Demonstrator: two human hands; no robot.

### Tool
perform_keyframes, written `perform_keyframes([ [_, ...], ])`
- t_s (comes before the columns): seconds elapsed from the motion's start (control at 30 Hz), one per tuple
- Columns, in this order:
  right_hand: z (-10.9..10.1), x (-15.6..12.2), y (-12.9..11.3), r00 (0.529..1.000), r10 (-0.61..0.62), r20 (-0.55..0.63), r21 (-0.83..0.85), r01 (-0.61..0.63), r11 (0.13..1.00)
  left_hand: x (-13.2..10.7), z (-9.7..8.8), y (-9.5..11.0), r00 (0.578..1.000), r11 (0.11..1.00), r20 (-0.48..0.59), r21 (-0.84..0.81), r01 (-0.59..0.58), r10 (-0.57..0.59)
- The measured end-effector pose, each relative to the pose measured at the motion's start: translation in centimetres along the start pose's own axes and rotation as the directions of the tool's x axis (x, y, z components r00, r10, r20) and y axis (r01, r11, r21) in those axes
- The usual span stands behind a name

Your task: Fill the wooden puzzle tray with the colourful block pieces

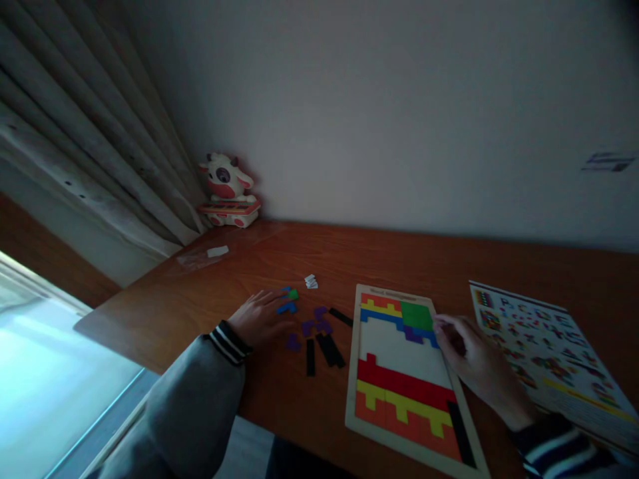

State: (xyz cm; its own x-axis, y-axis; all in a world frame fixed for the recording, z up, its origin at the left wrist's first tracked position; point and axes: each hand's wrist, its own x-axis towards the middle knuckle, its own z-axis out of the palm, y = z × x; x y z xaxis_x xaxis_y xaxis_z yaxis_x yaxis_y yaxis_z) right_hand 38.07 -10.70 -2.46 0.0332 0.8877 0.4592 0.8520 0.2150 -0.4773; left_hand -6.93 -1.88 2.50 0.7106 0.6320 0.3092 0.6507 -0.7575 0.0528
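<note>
My left hand point(262, 315) lies over the table with its fingers stretched out, beside blue puzzle pieces point(286, 308) and a green piece point(293, 294). Purple pieces point(319, 325) and several black strips point(327, 349) are spread to its right. At the upper right edge of the wooden puzzle board point(352, 372), my right hand point(466, 352) has thumb and forefinger pinched together, close to the blue pieces there. Whatever is between those fingertips is hidden. Red, yellow, orange, green, blue and purple pieces fill the board's top and bottom, around a bare white middle.
A printed instruction sheet point(554, 352) lies right of the board. Small white pieces point(311, 281) sit behind the loose ones. A cow toy point(229, 189) stands at the back left, near a clear plastic bag point(194, 260) and a curtain point(90, 113).
</note>
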Motion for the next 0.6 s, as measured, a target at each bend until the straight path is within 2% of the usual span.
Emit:
perform_keyframes([
  [0.2, -0.1, -0.1, 0.2, 0.999, 0.032, 0.006, -0.033, -0.032, 0.999, -0.3, 0.6, 3.3, 0.988, 0.961, -0.016, -0.233, -0.15, 0.151],
  [0.33, -0.1, -0.2, 0.5, 0.999, 0.022, 0.024, -0.036, -0.022, 0.999, -0.5, 1.1, 5.2, 0.98, 0.937, -0.04, -0.289, -0.198, 0.195],
  [0.6, -0.5, -0.8, 0.8, 1.0, 0.012, -0.015, 0.053, -0.011, 0.999, -0.5, 1.1, 6.2, 0.957, 0.91, -0.004, -0.309, -0.275, 0.288],
])
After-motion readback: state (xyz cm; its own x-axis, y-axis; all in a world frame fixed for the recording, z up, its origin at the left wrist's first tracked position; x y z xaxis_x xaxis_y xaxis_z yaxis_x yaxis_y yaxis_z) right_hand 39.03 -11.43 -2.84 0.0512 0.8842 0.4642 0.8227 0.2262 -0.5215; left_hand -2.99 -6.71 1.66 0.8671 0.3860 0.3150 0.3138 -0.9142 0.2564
